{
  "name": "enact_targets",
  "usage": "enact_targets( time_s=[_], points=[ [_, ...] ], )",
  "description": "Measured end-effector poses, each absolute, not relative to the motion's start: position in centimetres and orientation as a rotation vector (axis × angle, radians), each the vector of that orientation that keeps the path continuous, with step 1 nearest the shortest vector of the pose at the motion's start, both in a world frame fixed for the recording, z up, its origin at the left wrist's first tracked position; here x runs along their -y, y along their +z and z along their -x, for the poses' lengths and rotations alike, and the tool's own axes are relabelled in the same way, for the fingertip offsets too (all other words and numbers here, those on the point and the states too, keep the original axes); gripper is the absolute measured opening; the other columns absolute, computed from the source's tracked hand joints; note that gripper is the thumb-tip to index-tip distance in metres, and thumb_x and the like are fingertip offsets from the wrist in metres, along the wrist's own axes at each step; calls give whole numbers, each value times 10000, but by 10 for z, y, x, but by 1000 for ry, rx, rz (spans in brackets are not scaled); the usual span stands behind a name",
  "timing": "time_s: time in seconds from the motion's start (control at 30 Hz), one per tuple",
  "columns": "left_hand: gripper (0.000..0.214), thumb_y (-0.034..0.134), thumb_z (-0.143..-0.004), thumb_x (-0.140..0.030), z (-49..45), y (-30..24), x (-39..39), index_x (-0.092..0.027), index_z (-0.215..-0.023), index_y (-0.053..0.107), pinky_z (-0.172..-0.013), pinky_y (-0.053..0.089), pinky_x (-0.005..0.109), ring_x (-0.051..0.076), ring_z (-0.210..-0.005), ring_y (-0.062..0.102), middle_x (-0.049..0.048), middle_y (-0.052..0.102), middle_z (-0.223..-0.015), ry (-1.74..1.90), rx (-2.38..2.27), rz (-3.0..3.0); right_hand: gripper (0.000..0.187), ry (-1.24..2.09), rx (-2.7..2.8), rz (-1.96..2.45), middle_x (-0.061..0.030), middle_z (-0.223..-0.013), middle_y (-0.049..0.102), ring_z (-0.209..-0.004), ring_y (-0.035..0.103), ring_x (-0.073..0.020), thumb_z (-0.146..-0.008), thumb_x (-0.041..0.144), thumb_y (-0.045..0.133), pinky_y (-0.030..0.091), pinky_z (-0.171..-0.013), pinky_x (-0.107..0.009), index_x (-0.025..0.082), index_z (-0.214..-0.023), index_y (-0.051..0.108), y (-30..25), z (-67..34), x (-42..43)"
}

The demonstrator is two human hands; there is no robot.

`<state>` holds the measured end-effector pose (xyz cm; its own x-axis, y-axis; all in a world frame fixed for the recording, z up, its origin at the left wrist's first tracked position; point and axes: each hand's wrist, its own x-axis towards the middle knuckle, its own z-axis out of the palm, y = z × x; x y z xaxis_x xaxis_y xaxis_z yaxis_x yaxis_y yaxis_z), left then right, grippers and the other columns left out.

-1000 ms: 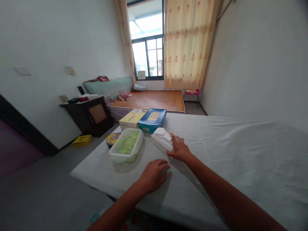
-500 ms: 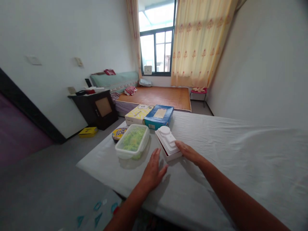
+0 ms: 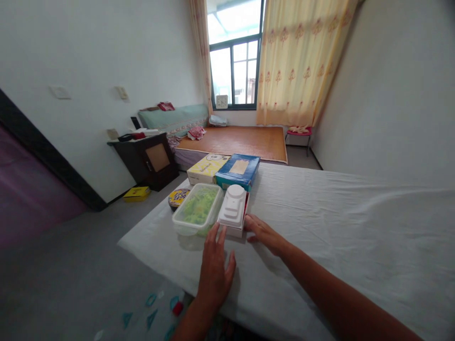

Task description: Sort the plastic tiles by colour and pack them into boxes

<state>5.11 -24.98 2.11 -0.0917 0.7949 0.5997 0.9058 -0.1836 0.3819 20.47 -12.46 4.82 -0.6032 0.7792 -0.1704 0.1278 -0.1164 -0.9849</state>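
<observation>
Resting flat on a white sheet (image 3: 320, 222) that covers the table, the left hand (image 3: 215, 270) lies palm down with its fingers spread and stretched forward; the fingertips come up to the near end of a white box (image 3: 232, 210) and seem to touch it, though contact is hard to judge from this angle. The right hand (image 3: 265, 233) lies open beside the same box, fingers loosely extended, fingertips at its near right corner. Neither hand is closed around anything.

The white box sits on the sheet near the table's left edge, long side pointing away from the person, with a moulded white insert showing on top: a round shape at the far end and stepped rectangles nearer. Its left side stands just beside a clear plastic container (image 3: 196, 214) with green contents, the two touching or nearly so. Beyond the box, a blue carton (image 3: 239, 170) lies flat, and left of that a yellow carton (image 3: 208, 168), side by side. A small round tin (image 3: 178, 196) with a yellow and dark lid shows at the left of the container.

Further off stand a dark cabinet (image 3: 149, 161), a low bed with a woven mat (image 3: 245, 140), a window (image 3: 234, 71) and a yellow curtain (image 3: 298, 61)
</observation>
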Motion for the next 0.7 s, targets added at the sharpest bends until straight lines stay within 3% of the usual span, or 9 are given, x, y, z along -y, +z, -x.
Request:
enact_targets(
  time_s=[0.17,0.27,0.33,0.43,0.57,0.7],
  points=[
    [522,467,-885,-116,-55,46,240,-194,-1394,386,-1082,389,482,262,-1344,398,138,441,-1421,-1183,1754,2063,646,1725,1673,1114,-119,-1383,474,-1134,544,-254,-861,661,448,516,-790,-382,258,-1366,443,42,-233,118],
    [387,436,-882,-83,-77,60,230,-212,-1227,554,-978,475,347,184,-1131,576,80,628,-1195,-1157,1536,2397,657,1640,1679,1185,-120,-1385,486,-1094,576,-249,-851,659,475,513,-793,-392,262,-1374,447,41,-268,117],
    [305,471,-872,-114,-104,62,219,-227,-1112,622,-871,505,292,158,-966,633,37,690,-1051,-942,1268,2748,645,1640,1687,1177,-130,-1329,544,-1053,598,-253,-853,673,456,510,-799,-406,230,-1317,518,41,-293,120],
    [227,513,-881,-220,-155,52,191,-226,-1049,666,-803,501,287,166,-850,654,14,721,-928,-636,877,3041,624,1706,1718,1071,-133,-1163,657,-1026,620,-259,-885,665,398,490,-867,-430,167,-1178,634,40,-326,126],
    [235,520,-900,-296,-215,24,150,-204,-997,713,-862,465,282,175,-901,656,24,738,-969,-509,466,3240,517,1531,1871,881,-98,-984,718,-969,648,-248,-914,584,434,459,-932,-417,157,-1008,708,33,-353,131],
    [228,569,-860,-316,-238,-1,129,-178,-921,740,-775,466,292,188,-813,655,30,741,-856,-529,449,3239,453,1377,1781,881,-92,-936,719,-920,658,-244,-908,543,476,488,-871,-399,155,-1028,678,22,-368,124]
  ],
)
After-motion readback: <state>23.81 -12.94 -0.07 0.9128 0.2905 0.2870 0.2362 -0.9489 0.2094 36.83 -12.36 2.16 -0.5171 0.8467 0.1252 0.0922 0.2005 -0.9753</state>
